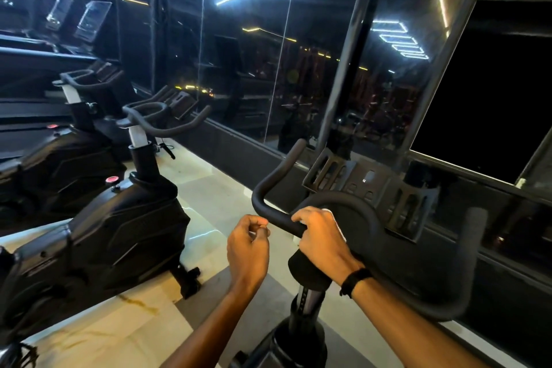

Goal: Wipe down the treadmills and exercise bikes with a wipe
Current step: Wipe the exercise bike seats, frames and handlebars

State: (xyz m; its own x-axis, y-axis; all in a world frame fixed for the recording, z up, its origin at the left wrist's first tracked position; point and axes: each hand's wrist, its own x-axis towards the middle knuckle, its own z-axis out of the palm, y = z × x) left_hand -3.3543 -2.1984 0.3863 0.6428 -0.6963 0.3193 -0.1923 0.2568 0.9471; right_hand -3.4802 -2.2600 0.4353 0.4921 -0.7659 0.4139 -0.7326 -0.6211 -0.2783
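- right hand [321, 240] curls over the left side of the nearest exercise bike's handlebar [270, 188], fingers wrapped round the bar with a white wipe [331, 213] showing under the hand.
- left hand [248, 251] hangs just beside the bar, apart from it, fingers curled in, thumb tip against forefinger; holds nothing visible.
- black band [355, 281] on right wrist.
- two more bikes [119, 236] stand to the left, along the dark glass wall [245, 69].

Head view, down over handlebar [343, 212]
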